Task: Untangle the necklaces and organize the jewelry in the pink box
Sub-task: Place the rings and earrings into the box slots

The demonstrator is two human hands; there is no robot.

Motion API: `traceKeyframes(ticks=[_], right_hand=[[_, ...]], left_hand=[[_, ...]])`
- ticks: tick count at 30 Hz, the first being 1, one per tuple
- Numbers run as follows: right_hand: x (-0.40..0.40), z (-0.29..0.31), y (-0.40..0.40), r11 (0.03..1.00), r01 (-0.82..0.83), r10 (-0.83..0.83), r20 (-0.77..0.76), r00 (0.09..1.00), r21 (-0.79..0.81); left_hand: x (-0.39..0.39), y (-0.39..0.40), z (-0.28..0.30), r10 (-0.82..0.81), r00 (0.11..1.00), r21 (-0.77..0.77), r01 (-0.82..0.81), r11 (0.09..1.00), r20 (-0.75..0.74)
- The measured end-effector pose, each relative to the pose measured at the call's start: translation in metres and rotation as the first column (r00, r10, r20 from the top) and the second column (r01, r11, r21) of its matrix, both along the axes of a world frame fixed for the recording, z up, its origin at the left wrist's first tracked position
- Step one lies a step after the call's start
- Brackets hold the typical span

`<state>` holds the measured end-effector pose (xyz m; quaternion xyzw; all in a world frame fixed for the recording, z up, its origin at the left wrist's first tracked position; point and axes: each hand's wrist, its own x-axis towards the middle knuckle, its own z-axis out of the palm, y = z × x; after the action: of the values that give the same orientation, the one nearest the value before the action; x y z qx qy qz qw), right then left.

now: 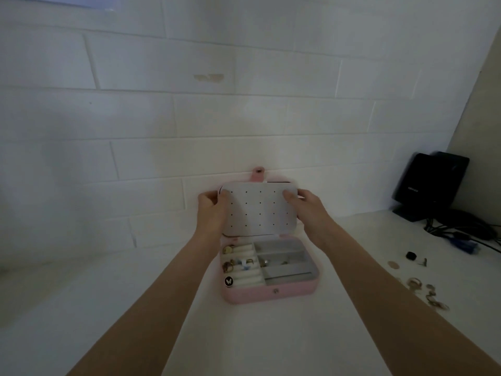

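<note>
pink box sits open on the white counter against the tiled wall, and we have both hands on its raised lid. our left hand grips the lid's left edge and our right hand grips the right edge, thumbs curled onto the pale perforated panel.

we judge the sorting partly done: several rings already sit in the ring rolls on the left side, and a few small pieces lie in the grey compartments on the right. still out, well apart to the right, is a scatter of loose jewelry on the counter. we cannot tell whether any necklace among them is tangled; the pieces are too small and blurred.
</note>
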<state>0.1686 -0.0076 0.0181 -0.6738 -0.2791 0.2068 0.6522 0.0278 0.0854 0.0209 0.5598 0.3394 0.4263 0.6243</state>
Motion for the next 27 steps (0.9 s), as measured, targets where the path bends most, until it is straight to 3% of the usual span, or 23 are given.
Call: traceKeyframes(ticks=[6, 15, 27], right_hand=[[0.000, -0.002, 0.007, 0.998, 0.049, -0.043, -0.136, 0.990, 0.043], [0.013, -0.001, -0.010, 0.997, -0.040, 0.052, -0.174, 0.983, 0.069], [0.023, -0.004, -0.021, 0.993, -0.014, 0.032, -0.158, 0.987, 0.113]], left_hand=[[0.008, 0.001, -0.003, -0.006, 0.996, -0.074, 0.012, 0.997, 0.085], [0.016, -0.008, 0.003, -0.154, 0.987, -0.089, 0.157, 0.984, 0.034], [0.023, -0.010, -0.001, -0.173, 0.984, 0.067, 0.176, 0.982, -0.041]])
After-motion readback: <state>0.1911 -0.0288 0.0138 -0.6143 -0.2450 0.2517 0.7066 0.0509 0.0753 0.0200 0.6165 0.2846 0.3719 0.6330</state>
